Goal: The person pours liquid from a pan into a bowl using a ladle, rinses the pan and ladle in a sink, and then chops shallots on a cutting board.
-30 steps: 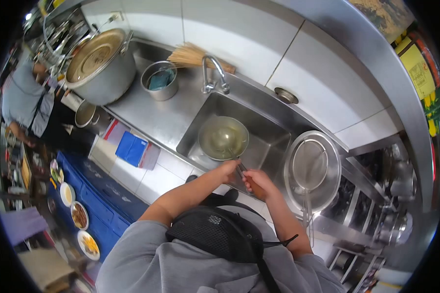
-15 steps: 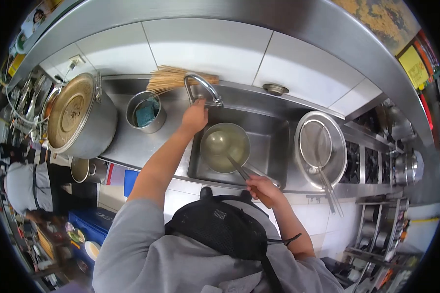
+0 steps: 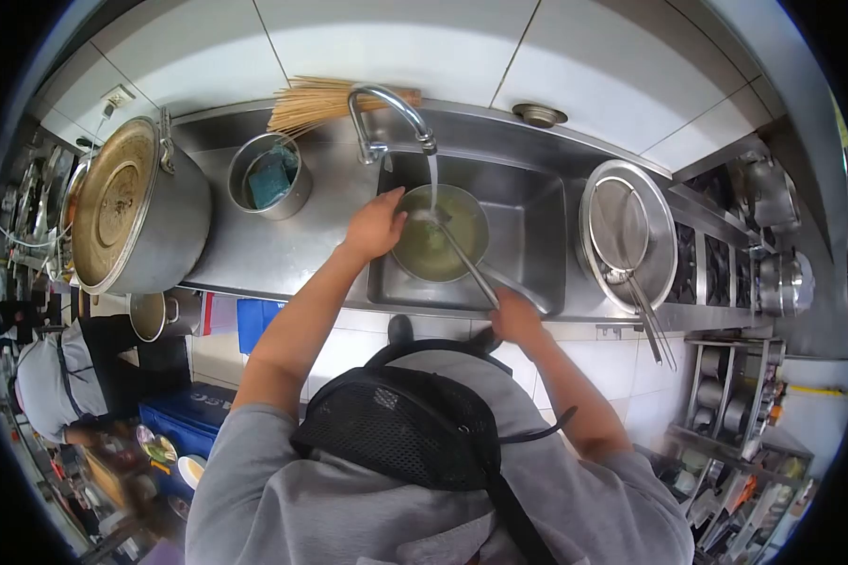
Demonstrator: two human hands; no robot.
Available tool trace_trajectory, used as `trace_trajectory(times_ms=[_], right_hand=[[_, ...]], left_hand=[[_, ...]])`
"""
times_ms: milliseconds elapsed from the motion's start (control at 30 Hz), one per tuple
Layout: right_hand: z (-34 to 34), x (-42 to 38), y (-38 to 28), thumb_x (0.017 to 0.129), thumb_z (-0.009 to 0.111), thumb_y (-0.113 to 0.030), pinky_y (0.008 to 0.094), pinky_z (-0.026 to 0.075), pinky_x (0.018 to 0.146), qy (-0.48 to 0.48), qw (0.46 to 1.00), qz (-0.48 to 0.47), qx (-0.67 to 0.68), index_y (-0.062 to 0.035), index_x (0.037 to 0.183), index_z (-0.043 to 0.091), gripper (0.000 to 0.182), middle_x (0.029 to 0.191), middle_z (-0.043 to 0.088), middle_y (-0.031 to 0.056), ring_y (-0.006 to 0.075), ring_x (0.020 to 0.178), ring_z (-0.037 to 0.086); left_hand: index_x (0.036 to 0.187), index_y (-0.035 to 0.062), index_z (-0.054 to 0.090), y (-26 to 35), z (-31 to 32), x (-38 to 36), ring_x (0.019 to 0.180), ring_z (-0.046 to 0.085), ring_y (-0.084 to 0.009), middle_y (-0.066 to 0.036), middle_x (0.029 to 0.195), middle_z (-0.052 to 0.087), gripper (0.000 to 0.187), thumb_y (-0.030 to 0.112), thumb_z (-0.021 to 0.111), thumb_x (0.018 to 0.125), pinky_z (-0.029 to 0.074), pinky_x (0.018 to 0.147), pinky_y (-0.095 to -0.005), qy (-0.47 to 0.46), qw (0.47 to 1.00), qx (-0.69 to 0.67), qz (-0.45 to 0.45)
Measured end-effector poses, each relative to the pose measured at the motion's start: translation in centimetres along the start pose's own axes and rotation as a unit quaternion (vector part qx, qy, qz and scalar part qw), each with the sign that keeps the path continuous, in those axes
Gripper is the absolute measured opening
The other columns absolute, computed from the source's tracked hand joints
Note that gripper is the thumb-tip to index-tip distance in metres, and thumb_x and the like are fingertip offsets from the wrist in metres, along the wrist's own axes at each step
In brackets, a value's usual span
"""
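Water streams from the curved faucet [image 3: 386,92] into a long-handled metal pan [image 3: 481,247] in the sink [image 3: 528,250]. Cloudy, pale yellowish-green liquid fills part of this pan. My right hand [image 3: 518,318] is closed around the handle of a ladle [image 3: 468,264], whose head lies under the stream and is partly hidden by water. At the pan's left rim is my left hand [image 3: 377,226], its fingers extended and holding nothing.
Left of the sink stand a metal container [image 3: 297,193] with a blue-green scouring pad, a bamboo brush [image 3: 320,102] and a large lidded pot [image 3: 174,221]. On the right, a strainer [image 3: 620,226] rests in a metal bowl [image 3: 664,254]. Another person [image 3: 61,377] is at far left.
Water now runs from the faucet. My left hand has left the faucet's base and come down beside the pan. The ladle's head has moved under the stream.
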State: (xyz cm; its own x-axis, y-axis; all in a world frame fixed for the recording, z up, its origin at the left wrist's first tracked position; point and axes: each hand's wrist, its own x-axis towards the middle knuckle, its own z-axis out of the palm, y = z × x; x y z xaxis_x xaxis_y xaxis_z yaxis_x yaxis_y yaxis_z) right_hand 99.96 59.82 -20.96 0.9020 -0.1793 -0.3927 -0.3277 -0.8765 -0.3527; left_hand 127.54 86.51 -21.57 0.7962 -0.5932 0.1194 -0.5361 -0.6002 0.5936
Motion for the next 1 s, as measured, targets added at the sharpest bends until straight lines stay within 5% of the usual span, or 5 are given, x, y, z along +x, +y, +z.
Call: trace_trajectory(times_ms=[433,533,600,700,1000], right_hand=[[-5.1,-4.9,1.0,0.100,0.074,-0.024,0.0589,0.060,0.087,0.177,0.978,-0.092,0.067,-0.0069,0.146,0.064,0.050,0.114,0.078,0.0255,0.0495,0.098,0.075],[-4.7,-7.7,1.8,0.100,0.073,-0.022,0.0565,0.062,0.082,0.191,0.976,-0.091,0.047,-0.0095,0.149,0.063,0.051,0.118,0.079,0.0213,0.0464,0.093,0.077],[-5.0,-8.9,1.4,0.100,0.073,-0.021,0.0557,0.062,0.080,0.174,0.982,-0.064,0.046,-0.0104,0.150,0.064,0.052,0.119,0.079,0.0201,0.0453,0.091,0.077],[-5.3,-9.2,1.2,0.100,0.074,-0.021,0.0535,0.063,0.077,0.189,0.979,-0.051,0.057,-0.0121,0.149,0.064,0.051,0.117,0.079,0.0185,0.0429,0.087,0.078],[-6.0,-9.9,0.9,0.095,0.076,-0.013,0.0493,0.062,0.076,0.226,0.972,-0.038,-0.048,-0.0144,0.151,0.064,0.057,0.107,0.073,0.0133,0.0375,0.086,0.076]], left_hand=[[0.152,0.0012,0.061,4.5,4.4,3.8,0.151,0.052,-0.0474,-0.025,0.164,0.057,0.050,0.030,0.060,0.112,0.042,0.127,-0.0524,-0.007,0.980,0.055,0.190],[0.149,0.0001,0.062,5.3,1.9,6.4,0.150,0.052,-0.0487,-0.025,0.163,0.057,0.048,0.031,0.059,0.112,0.043,0.126,-0.0527,0.046,0.975,0.129,0.173],[0.147,0.0025,0.062,3.2,2.1,9.8,0.147,0.055,-0.0478,-0.022,0.160,0.060,0.046,0.030,0.059,0.111,0.046,0.122,-0.0537,-0.126,0.976,-0.098,-0.151],[0.142,0.0066,0.066,5.2,3.7,8.1,0.140,0.061,-0.0467,-0.020,0.151,0.067,0.042,0.031,0.061,0.109,0.050,0.116,-0.0553,0.004,0.987,0.053,0.155],[0.153,-0.0076,0.050,9.5,2.4,7.8,0.122,0.069,-0.0548,-0.038,0.144,0.061,0.093,0.062,0.075,0.096,0.058,0.105,-0.0584,-0.014,0.997,0.045,-0.066]])
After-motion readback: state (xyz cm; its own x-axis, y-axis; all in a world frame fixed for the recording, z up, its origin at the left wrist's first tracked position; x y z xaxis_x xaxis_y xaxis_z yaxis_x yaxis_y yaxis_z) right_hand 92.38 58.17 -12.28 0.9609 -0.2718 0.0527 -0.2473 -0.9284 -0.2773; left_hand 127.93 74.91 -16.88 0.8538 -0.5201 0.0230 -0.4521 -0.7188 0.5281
